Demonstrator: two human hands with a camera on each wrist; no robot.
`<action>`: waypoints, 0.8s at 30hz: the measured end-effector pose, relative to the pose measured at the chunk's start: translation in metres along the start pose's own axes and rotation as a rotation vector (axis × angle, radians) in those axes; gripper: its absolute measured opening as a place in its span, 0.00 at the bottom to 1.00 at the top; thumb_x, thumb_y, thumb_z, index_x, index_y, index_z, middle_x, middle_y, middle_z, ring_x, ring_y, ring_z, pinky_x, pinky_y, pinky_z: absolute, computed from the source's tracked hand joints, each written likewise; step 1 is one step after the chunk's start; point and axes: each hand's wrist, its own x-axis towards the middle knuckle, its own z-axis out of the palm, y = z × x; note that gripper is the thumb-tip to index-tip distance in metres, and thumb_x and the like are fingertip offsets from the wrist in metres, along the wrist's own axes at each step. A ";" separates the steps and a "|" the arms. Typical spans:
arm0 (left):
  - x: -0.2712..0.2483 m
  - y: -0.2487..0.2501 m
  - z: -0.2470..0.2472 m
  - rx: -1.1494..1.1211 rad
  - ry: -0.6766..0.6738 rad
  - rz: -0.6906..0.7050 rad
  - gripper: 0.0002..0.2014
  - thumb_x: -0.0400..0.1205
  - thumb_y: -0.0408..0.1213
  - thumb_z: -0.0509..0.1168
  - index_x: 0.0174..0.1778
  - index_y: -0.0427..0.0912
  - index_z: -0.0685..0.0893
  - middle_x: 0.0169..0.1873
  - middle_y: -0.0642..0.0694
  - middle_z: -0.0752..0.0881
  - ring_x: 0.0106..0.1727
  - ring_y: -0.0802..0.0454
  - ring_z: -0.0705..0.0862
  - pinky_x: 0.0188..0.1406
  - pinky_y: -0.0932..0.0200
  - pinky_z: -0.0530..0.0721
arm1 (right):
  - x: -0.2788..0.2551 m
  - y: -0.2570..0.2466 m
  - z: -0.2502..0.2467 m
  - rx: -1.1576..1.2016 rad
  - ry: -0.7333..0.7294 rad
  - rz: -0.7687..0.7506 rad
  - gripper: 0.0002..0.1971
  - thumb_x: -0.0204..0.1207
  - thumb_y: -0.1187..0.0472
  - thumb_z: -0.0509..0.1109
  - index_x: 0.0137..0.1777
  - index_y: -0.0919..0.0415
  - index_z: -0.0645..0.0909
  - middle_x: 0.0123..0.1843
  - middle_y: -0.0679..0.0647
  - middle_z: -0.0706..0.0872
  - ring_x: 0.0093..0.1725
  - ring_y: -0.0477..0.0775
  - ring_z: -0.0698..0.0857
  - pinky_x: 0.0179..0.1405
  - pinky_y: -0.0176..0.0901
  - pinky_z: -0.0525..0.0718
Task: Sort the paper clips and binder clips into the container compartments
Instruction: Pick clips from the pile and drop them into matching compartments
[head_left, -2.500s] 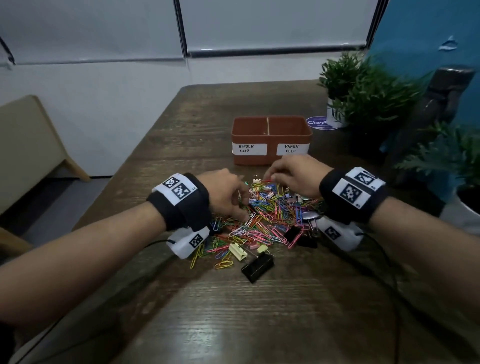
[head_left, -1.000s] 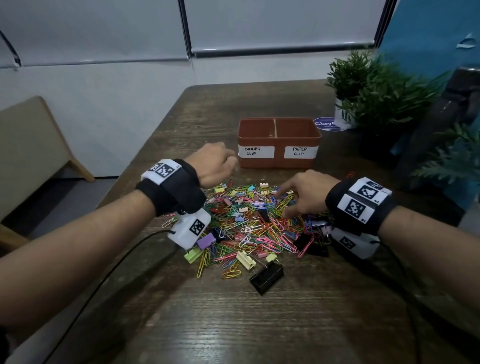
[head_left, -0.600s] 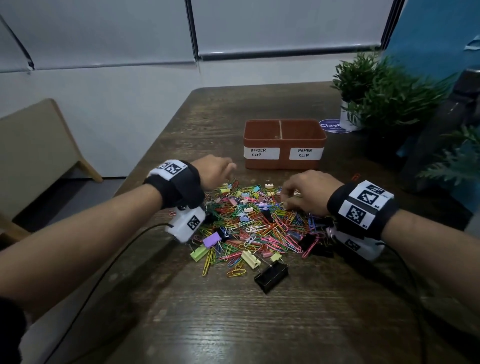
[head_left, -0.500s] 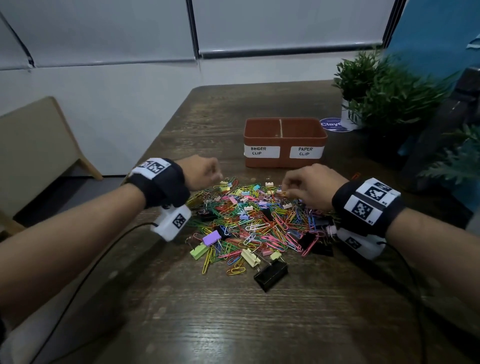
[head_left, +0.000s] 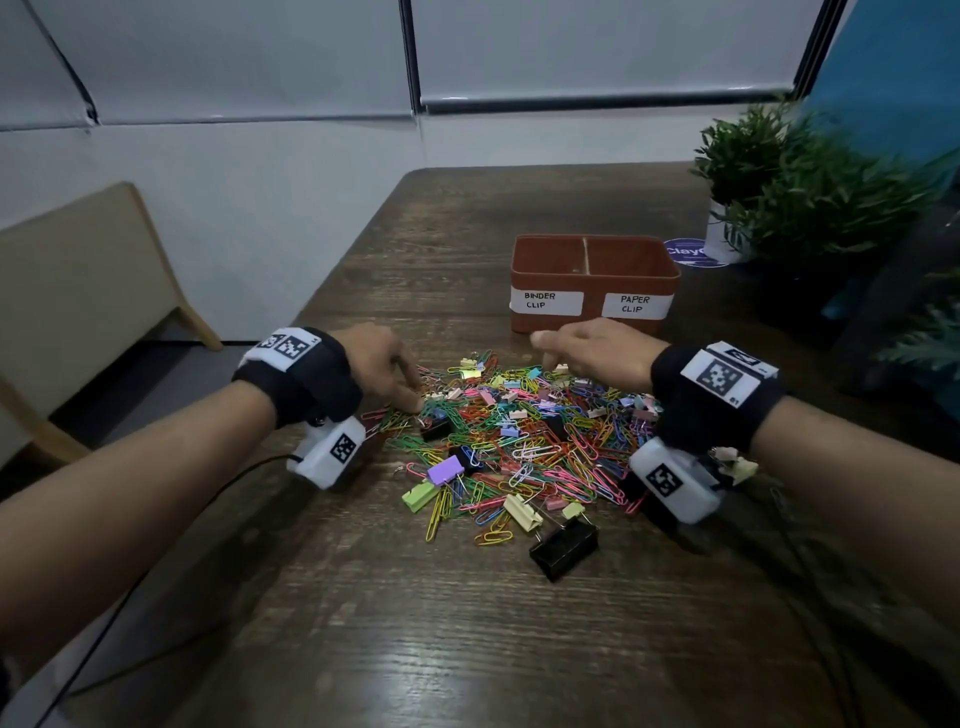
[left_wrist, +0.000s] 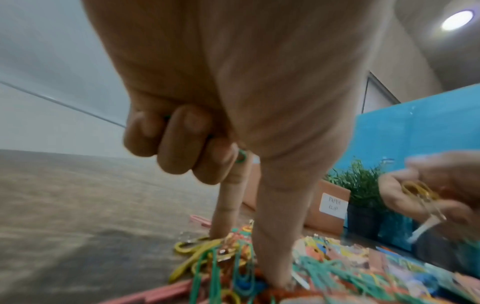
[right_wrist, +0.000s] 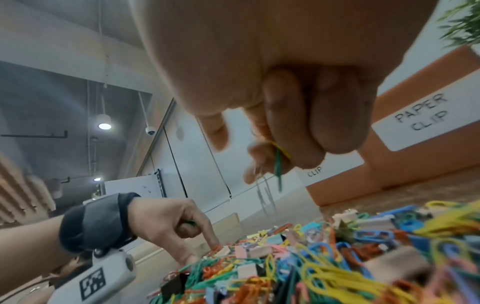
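The table (head_left: 467, 649) fills the lower head frame, and the container (head_left: 592, 283) sits upper right of centre, its inside too shadowed to judge. The pile (head_left: 519, 441) of mixed clips lies mid-frame, barely thinned. In the last second the left hand (head_left: 379, 364) has dropped from above the pile to its left edge; index and thumb now press into the clips, the other fingers curled round something green, probably a paper clip. The right hand (head_left: 592, 348) has lifted off the pile toward the container, pinching a few paper clips (right_wrist: 278, 162) that dangle, blurred. So a drop into the PAPER CLIP side looks imminent. The count in either hand cannot be told.
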 end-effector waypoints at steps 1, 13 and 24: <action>0.002 0.000 0.004 -0.028 0.026 0.008 0.15 0.70 0.57 0.78 0.49 0.57 0.91 0.44 0.56 0.86 0.49 0.54 0.83 0.47 0.59 0.78 | 0.001 -0.003 0.001 -0.051 0.003 -0.007 0.22 0.79 0.36 0.65 0.50 0.56 0.83 0.45 0.48 0.85 0.45 0.48 0.82 0.46 0.45 0.79; -0.001 0.005 -0.023 -0.274 0.161 0.193 0.08 0.80 0.52 0.70 0.41 0.53 0.87 0.23 0.59 0.78 0.28 0.62 0.75 0.35 0.61 0.74 | 0.003 -0.002 -0.003 0.073 0.089 0.002 0.06 0.83 0.62 0.66 0.48 0.57 0.84 0.33 0.49 0.83 0.25 0.44 0.77 0.24 0.35 0.75; 0.059 0.063 -0.082 -0.718 0.199 0.164 0.11 0.90 0.41 0.55 0.42 0.46 0.74 0.35 0.53 0.85 0.26 0.56 0.68 0.22 0.64 0.66 | 0.079 -0.020 -0.063 0.672 0.276 0.323 0.08 0.75 0.64 0.56 0.37 0.62 0.73 0.27 0.53 0.77 0.14 0.47 0.67 0.17 0.27 0.61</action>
